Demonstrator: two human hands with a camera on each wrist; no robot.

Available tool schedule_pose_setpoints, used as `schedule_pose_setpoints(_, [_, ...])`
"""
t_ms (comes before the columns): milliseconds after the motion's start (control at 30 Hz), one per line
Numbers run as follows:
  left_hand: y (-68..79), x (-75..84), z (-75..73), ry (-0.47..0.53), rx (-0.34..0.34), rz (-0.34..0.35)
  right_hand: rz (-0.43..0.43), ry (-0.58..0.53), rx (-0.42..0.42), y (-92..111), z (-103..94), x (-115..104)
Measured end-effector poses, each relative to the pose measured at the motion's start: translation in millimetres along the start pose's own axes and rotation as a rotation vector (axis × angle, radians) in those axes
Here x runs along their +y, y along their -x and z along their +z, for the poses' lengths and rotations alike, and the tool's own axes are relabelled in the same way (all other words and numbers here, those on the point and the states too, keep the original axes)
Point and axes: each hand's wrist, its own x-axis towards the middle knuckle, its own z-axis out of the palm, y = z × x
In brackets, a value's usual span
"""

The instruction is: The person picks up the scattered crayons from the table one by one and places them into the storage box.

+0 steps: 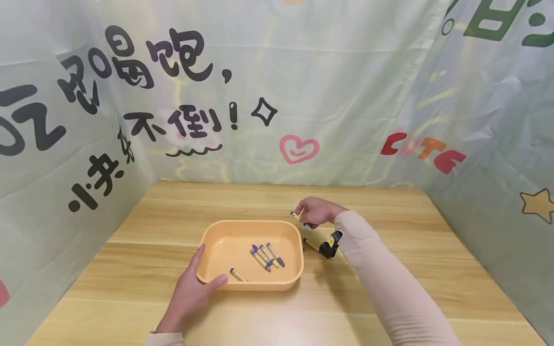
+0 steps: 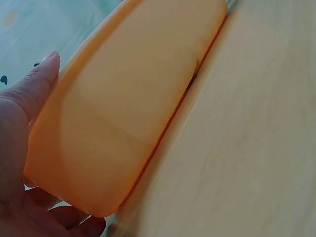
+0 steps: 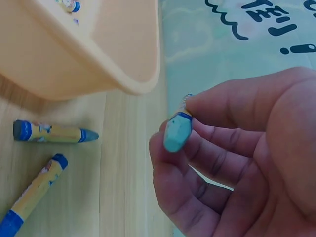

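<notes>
My left hand (image 1: 190, 293) grips the near left corner of a light orange plastic basin (image 1: 251, 224), thumb on the rim and fingers around the outer wall. In the left wrist view the basin's side wall (image 2: 128, 98) fills the middle, with the thumb (image 2: 42, 81) along its edge. Just beyond the basin's right far corner, my right hand (image 1: 318, 211) pinches a crayon (image 3: 178, 131) with a teal tip and yellow wrapper between thumb and fingers. Several crayons (image 1: 265, 257) lie grouped inside the basin, and a single crayon (image 1: 237, 275) rests near its front wall.
On the table (image 1: 368, 298), right of the basin, lie two crayons, a dark-tipped one (image 3: 54, 132) and a blue-ended one (image 3: 37, 192). A black wrist camera (image 1: 330, 246) hangs under the right wrist. Printed cloth curtains (image 1: 346, 96) enclose the table's back and sides.
</notes>
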Motion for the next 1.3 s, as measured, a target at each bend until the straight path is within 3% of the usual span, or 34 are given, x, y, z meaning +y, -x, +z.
schedule_pose_setpoints(400, [0.5,0.7,-0.9,-0.017,0.001,-0.006,-0.023,-0.014,-0.001,-3,8.7,-16])
schedule_pose_setpoints(1300, [0.7,1.2,-0.6,0.003,-0.004,-0.008,-0.088,-0.078,-0.117,-22,52.9,-35])
